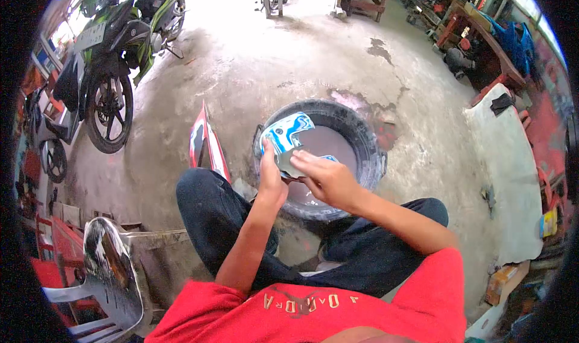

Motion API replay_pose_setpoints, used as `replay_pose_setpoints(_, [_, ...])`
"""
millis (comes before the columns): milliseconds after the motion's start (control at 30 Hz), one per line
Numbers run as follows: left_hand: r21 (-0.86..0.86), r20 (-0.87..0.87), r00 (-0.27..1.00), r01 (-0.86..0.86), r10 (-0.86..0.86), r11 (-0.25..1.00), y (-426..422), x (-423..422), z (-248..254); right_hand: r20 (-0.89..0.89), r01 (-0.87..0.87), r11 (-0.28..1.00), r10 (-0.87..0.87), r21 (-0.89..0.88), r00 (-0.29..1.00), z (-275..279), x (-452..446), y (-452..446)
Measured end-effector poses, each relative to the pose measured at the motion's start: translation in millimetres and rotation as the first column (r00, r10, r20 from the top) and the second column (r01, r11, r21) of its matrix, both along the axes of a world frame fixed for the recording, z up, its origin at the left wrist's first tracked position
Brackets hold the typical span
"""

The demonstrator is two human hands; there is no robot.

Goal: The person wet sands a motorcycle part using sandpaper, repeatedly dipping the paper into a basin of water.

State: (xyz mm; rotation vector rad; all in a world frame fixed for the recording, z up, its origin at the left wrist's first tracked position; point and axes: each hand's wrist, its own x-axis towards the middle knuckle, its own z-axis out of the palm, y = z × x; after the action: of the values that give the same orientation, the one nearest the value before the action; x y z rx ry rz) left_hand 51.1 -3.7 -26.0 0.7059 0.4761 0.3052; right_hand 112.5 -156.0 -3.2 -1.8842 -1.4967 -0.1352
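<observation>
A curved blue-and-white painted panel, with a dull grey patch on its lower part, is tilted over a black tub of murky greyish water. My left hand grips the panel's left edge, thumb on the near face. My right hand presses close-set fingers against the grey patch; whatever may lie under them is hidden. A pointed red-and-white panel is on the floor left of the tub, close to my knee.
A motorcycle is parked at the upper left. White plastic chair stands at the lower left. Along the right are a pale slab-like surface and a cluttered bench. Concrete floor spreads ahead, with stains near the tub.
</observation>
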Motion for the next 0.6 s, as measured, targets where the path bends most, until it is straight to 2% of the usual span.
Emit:
replay_pose_setpoints(33, [-0.017,-0.005,1.0,0.001,-0.001,1.0,2.7,-2.5,0.3,0.025,-0.032,0.999,0.032,0.014,0.999,4.0,-1.9,0.6])
replay_pose_setpoints(133, [-0.007,0.061,0.998,-0.024,0.025,1.0,1.1,-0.7,3.7,0.013,0.036,0.999,-0.036,-0.031,0.999,-8.4,13.4,1.5])
replay_pose_setpoints(167, [-0.016,-0.003,0.999,-0.05,0.049,0.999,-1.5,-2.8,9.2,-0.007,0.042,0.999,-0.042,-0.027,0.999,-12.4,19.4,1.0])
replay_pose_setpoints(300, [0.041,0.07,0.996,-0.062,0.059,0.997,2.1,-3.8,10.0,0.106,0.01,0.998,-0.003,-0.06,0.994,-1.7,10.6,-4.5])
replay_pose_setpoints(433, [-0.019,0.021,0.993,-0.117,0.117,0.993,-1.0,-5.6,18.0,0.125,0.009,0.997,0.001,-0.08,0.992,1.1,11.1,-3.7])
replay_pose_setpoints(533, [-0.016,0.072,0.99,-0.119,0.12,0.993,1.5,-4.9,9.8,0.152,-0.008,0.995,0.023,-0.103,0.988,4.4,7.3,-5.1])
replay_pose_setpoints(567, [-0.067,0.074,0.992,-0.1,0.105,0.993,5.3,-2.6,0.5,0.141,-0.059,0.995,0.07,-0.083,0.987,8.9,-1.1,-6.5])
replay_pose_setpoints(600, [-0.054,0.083,0.989,-0.116,0.12,0.992,4.9,-0.9,1.3,0.191,-0.049,0.993,0.069,-0.104,0.979,7.9,-3.8,-5.2])
